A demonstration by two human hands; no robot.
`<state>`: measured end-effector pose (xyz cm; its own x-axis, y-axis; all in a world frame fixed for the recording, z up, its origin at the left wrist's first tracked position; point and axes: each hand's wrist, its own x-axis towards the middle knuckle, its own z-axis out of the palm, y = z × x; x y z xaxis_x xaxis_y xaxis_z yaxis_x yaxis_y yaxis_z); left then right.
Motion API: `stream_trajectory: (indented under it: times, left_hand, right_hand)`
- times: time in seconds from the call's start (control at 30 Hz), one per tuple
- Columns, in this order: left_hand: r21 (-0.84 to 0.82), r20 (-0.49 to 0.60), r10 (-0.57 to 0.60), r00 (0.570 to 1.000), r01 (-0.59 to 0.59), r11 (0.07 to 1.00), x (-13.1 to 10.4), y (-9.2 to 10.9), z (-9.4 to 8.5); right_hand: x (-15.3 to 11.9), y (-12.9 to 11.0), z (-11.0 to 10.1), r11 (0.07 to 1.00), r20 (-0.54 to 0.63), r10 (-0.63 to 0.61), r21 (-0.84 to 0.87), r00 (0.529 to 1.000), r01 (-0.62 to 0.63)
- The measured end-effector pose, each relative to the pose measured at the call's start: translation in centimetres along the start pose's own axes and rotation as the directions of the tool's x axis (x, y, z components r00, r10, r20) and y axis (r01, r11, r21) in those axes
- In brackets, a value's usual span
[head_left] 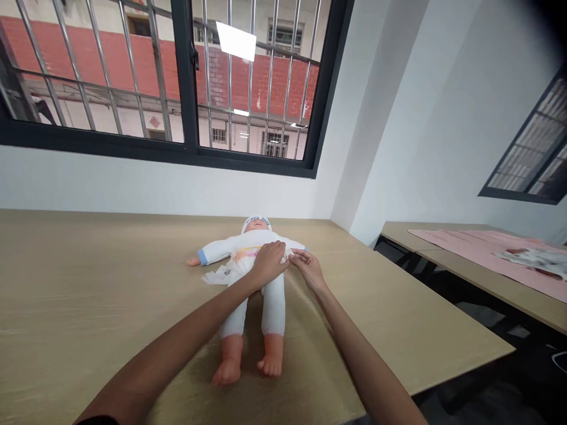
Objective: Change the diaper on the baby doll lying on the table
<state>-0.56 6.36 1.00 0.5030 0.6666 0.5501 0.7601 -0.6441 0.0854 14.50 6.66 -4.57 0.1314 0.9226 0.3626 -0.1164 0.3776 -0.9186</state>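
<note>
Two hands at the waist of one doll.
Your right hand (307, 269) pinches white cloth (287, 255) at the doll's waist; your left hand (269, 263) lies curled beside it, on the doll's front, its grip unclear. The doll (274, 304) lies face up on one table (110, 277), its two bare feet nearest you. Beyond the doll is one barred window (190, 154); right of the doll, one pink sheet (469, 251) covers part of a second table (398, 230).
</note>
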Motion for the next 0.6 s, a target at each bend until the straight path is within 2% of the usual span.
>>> stream_trajectory:
  times: [0.4, 0.5, 0.6]
  left_hand:
    - [-0.032, -0.013, -0.018, 1.000, 0.018, 0.999, 0.03, -0.28, 0.36]
    - [-0.054, -0.042, 0.011, 0.999, -0.013, 0.998, 0.12, -0.46, 0.70]
    - [-0.068, -0.021, 0.033, 0.999, -0.035, 0.997, 0.22, -0.55, 0.87]
  right_hand:
    - [0.26, 0.68, -0.41, 0.999, 0.045, -0.010, 0.035, 0.999, 0.009]
    - [0.26, 0.64, -0.38, 0.999, 0.074, 0.003, 0.050, 0.997, -0.007]
    - [0.31, 0.70, -0.41, 0.999, 0.068, 0.010, 0.053, 0.998, -0.014]
